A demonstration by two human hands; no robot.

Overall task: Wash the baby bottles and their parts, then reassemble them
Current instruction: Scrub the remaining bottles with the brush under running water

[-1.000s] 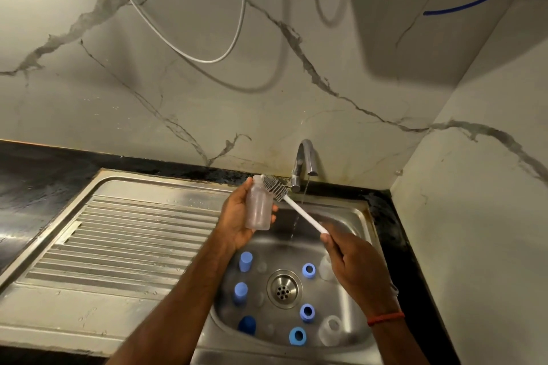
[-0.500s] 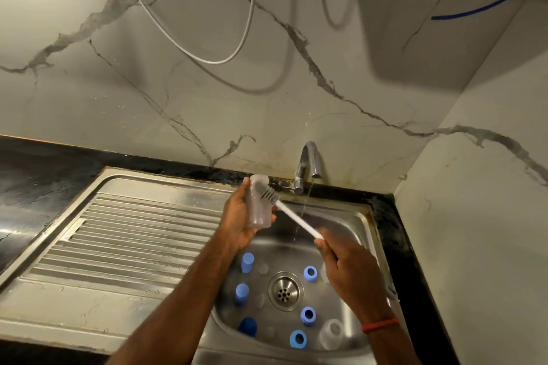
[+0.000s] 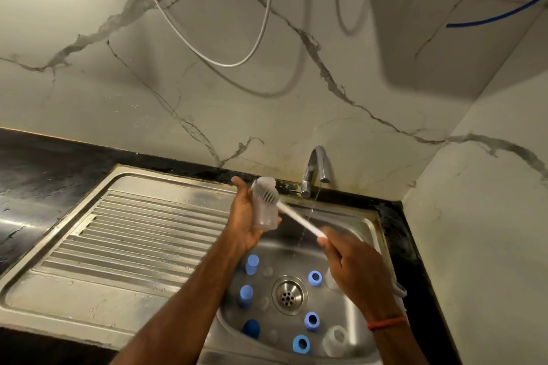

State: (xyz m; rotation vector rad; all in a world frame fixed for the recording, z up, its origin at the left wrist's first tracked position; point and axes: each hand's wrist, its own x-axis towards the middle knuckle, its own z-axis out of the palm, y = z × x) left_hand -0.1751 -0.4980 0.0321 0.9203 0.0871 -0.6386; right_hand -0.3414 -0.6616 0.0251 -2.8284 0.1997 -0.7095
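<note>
Sink (image 3: pixel 355 227): three caps (image 3: pixel 251 264), three rings (image 3: pixel 315 278). Held: one bottle (image 3: pixel 265 212), one brush (image 3: pixel 296 218).

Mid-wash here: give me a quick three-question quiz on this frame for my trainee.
1. True or false: water runs from the tap.
2. The left hand holds the bottle. What holds the brush? A) the same hand B) the right hand C) nothing
3. Count the blue rings lying in the sink.
Key: 1 true; 2 B; 3 three.
</note>
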